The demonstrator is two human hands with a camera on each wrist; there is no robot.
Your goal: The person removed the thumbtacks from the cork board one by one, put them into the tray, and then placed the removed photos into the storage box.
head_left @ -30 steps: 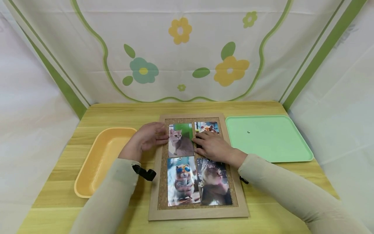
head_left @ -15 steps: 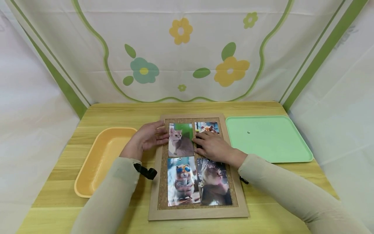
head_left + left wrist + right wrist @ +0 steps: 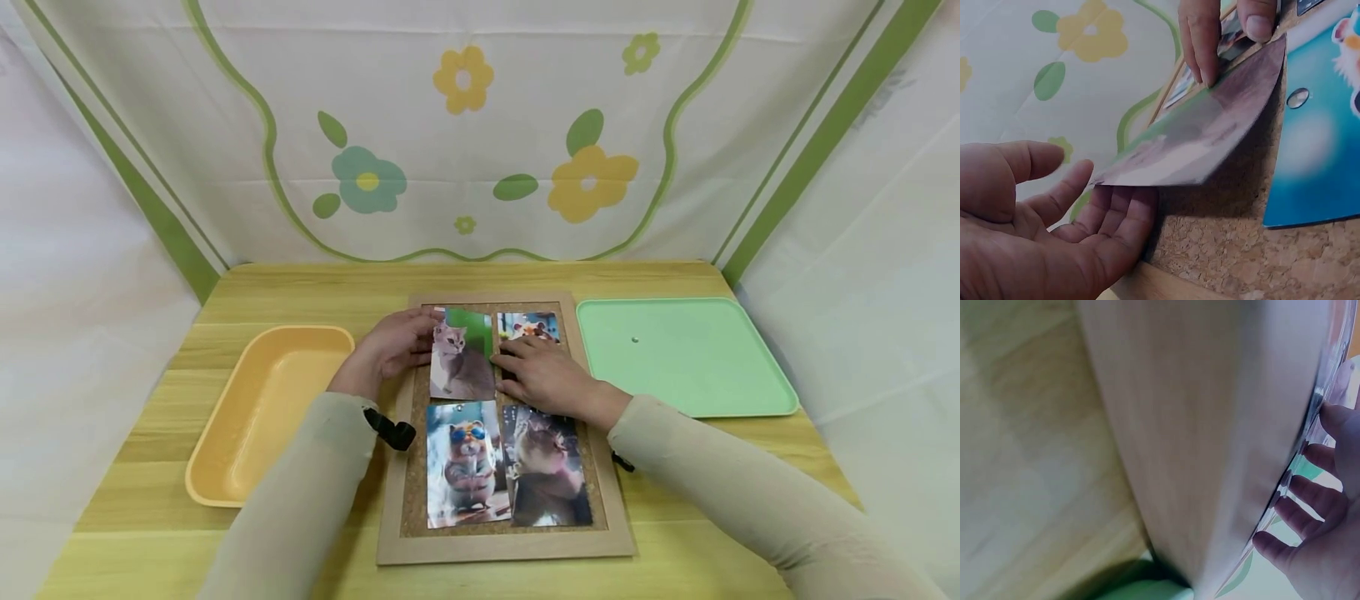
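On a framed cork board (image 3: 506, 546), the cat photo (image 3: 461, 367) at upper left has its left edge raised off the cork. My left hand (image 3: 401, 342) is at that edge; in the left wrist view its fingers reach under the lifted photo (image 3: 1210, 137), while the thumb stands apart. My right hand (image 3: 547, 375) lies over the upper-right photo (image 3: 530, 323), covering most of it, with fingertips at the cat photo's right edge. Below are a photo of a hamster in sunglasses (image 3: 465, 467), with a metallic thumbtack (image 3: 1298, 98) at its top, and a darker cat photo (image 3: 551, 471).
A yellow-orange bin (image 3: 262, 417) stands left of the board, partly behind the left forearm. To the right lies a light green tray (image 3: 697, 358) with one small shiny tack (image 3: 635, 340) on it. A flowered white curtain (image 3: 465, 133) hangs behind the wooden table (image 3: 127, 508).
My left hand has moved right and its fingers have slipped under the cat photo, whose left edge has risen. My right hand stays in place.
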